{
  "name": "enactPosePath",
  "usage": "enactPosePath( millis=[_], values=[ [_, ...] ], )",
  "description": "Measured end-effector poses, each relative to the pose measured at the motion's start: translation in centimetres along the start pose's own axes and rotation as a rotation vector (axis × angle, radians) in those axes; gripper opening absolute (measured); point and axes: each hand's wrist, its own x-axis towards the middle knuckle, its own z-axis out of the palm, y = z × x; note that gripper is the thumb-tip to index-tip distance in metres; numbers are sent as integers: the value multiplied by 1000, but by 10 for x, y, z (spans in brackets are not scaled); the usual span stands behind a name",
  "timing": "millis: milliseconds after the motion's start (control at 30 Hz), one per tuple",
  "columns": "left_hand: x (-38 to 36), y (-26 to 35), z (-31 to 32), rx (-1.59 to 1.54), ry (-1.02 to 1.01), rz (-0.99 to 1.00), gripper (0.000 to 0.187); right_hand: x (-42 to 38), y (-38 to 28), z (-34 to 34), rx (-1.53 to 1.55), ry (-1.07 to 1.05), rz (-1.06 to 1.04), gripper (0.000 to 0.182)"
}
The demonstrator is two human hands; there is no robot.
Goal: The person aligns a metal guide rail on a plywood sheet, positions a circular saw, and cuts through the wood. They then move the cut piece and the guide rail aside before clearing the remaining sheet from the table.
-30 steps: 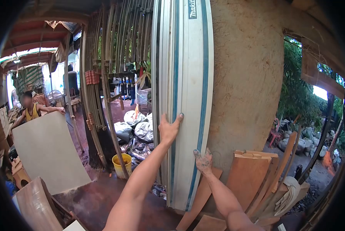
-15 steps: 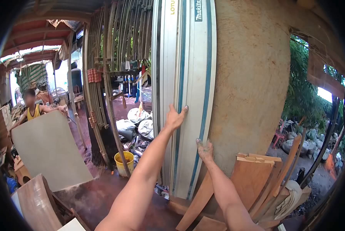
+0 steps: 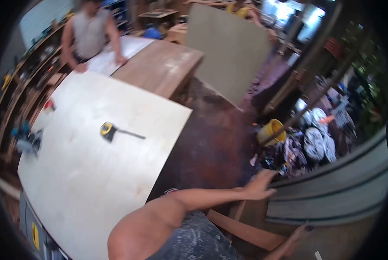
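Where rail [image 3: 332, 199] meets left hand [image 3: 259, 188], yellow bucket [image 3: 272, 132]

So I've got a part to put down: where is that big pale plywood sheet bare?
The pale plywood sheet is bare in its near half, below the yellow tape measure. Its far-left edge is crowded by a blue power tool; another person's hands lean on the far end.

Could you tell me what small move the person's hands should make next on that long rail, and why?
Probably close the left hand around the rail's edge before lifting. That hand only lies flat against its end, and the right hand merely touches below, so neither grips it. The head has turned toward the plywood sheet, where a tape measure lies.
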Motion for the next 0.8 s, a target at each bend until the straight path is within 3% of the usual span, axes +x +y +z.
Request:
enactPosePath(
  millis=[33, 100, 167, 200, 233, 300, 400, 500, 600, 667, 800],
  values=[
    [-29, -21, -40, 109, 107, -45, 70, -15, 26, 21, -119, 26, -103, 75],
    [-85, -24, -133, 365, 320, -194, 64, -73, 41, 71, -72, 136, -150, 77],
    [-147, -17, -216, 569, 580, -352, 60, -165, 85, 142, 150, -332, -105, 62],
    [-178, -13, -243, 588, 775, -465, 61, -217, 65, 158, 169, -363, -117, 62],
    [-212, -13, -276, 813, 866, -429, 65, -271, 19, 149, 404, -628, -239, 51],
    [-266, 7, -327, 1042, 997, -642, 71, -327, -150, 88, 692, -1093, -19, 49],
    [-301, 14, -386, 1202, 1152, -796, 80, -359, -246, 77, 768, -1552, -164, 49],
    [-312, -8, -430, 1212, 1214, -910, 93, -356, -307, 95, 610, -1689, -618, 46],
    [-307, -29, -469, 1176, 1185, -946, 103, -368, -309, 156, 631, -1654, -824, 45],
    [-292, -49, -497, 1156, 1180, -977, 102, -351, -335, 188, 531, -1640, -809, 32],
    [-281, -63, -513, 1098, 1197, -995, 93, -321, -377, 206, 388, -1672, -752, 31]
  ],
)
